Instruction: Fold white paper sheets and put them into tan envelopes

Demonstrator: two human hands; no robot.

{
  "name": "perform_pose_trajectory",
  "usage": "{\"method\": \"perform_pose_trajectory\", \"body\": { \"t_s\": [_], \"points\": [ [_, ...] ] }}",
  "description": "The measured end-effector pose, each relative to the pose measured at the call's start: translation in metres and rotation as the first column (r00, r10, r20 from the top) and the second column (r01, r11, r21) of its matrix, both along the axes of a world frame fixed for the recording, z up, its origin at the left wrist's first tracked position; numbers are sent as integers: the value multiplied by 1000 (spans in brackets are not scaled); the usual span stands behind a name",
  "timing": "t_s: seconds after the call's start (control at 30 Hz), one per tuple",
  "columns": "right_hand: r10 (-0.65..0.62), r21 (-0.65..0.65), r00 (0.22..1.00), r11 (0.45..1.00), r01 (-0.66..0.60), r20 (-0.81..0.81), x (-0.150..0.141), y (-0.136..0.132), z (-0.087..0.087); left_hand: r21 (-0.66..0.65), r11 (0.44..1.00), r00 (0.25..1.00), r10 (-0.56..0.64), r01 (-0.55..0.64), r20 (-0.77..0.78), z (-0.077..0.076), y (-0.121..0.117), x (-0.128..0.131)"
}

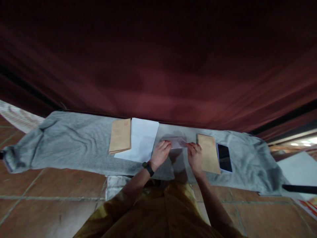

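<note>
1. So the pale slip of paper (178,142) is front and center, just above the cloth in front of the person's lap. Looks folded, with its right end tipped up a bit, but it's too small to count layers.
2. Grip check: the left hand (161,153) has its fingers closed on the left end, and the right hand (194,155) pinches the right end, thumb and fingertips together. Nice narrow hold on both sides.
3. What could go wrong, imo: if the two hands pull unevenly, the slip could skew or crease crooked. The soft, rumpled gray cloth (79,138) probably doesn't help, since pressing paper on something squishy tends to give a mushy edge (ask me how I know). A careless right elbow or wrist might also nudge the brown envelopes next door.
4. Just left of the hands there's white paper (143,140), partly under a stack of kraft envelopes (120,135). Right of them, a second kraft stack (208,153), then a dark-screened phone (225,158) just beside it.
5. Surface and room: the cloth drapes over a long, narrow support. Behind it hangs a big dark red curtain (153,82), dim up top. Below, terracotta floor tiles (74,183) with pale grout.
</note>
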State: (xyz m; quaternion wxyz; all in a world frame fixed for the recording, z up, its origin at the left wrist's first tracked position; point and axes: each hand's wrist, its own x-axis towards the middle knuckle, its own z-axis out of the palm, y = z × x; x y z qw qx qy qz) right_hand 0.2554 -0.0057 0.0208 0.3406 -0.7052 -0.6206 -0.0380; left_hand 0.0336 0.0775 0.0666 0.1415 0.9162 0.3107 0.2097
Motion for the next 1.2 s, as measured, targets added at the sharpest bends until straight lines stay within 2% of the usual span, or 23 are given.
{"method": "perform_pose_trajectory", "body": {
  "t_s": [0.1, 0.17, 0.27, 0.4, 0.5, 0.6, 0.73, 0.87, 0.97, 1.03, 1.2],
  "points": [
    [49, -60, 998, 997, -48, 27, -6, -15, -13, 3, 998, 995, -69, 70, -66, -30, -14, -14],
    [47, -74, 999, 996, -47, 2, -14, -24, -24, -29, 997, 996, -69, 68, -59, -49, -21, -21],
    [55, -61, 997, 996, -58, -50, -27, -28, -34, -101, 994, 999, -34, 32, -15, -66, -24, -28],
    [129, -76, 987, 988, -137, -98, -40, -16, -34, -202, 979, 999, 20, -11, 44, -69, -20, -28],
    [164, -147, 985, 974, -170, -52, -50, -3, -32, -216, 976, 999, 15, -7, 34, -65, -21, -27],
    [184, -233, 981, 958, -166, 61, -61, 4, -35, -159, 987, 998, 12, -21, -55, -62, -27, -26],
    [185, -296, 972, 945, -136, 143, -68, 7, -43, -67, 992, 986, 100, -110, -133, -63, -36, -14],
    [179, -294, 972, 947, -129, 151, -63, 10, -46, 0, 975, 954, 217, -221, -208, -70, -37, 5],
    [225, -315, 954, 936, -155, 198, -56, 15, -46, 22, 968, 937, 249, -252, -245, -78, -37, 12],
    [195, -316, 955, 941, -119, 221, -53, 17, -47, 32, 967, 937, 251, -251, -243, -81, -37, 12],
    [-2, -271, 977, 961, 61, 213, -53, 16, -53, 30, 965, 943, 261, -261, -206, -83, -38, 10]
  ]
}}
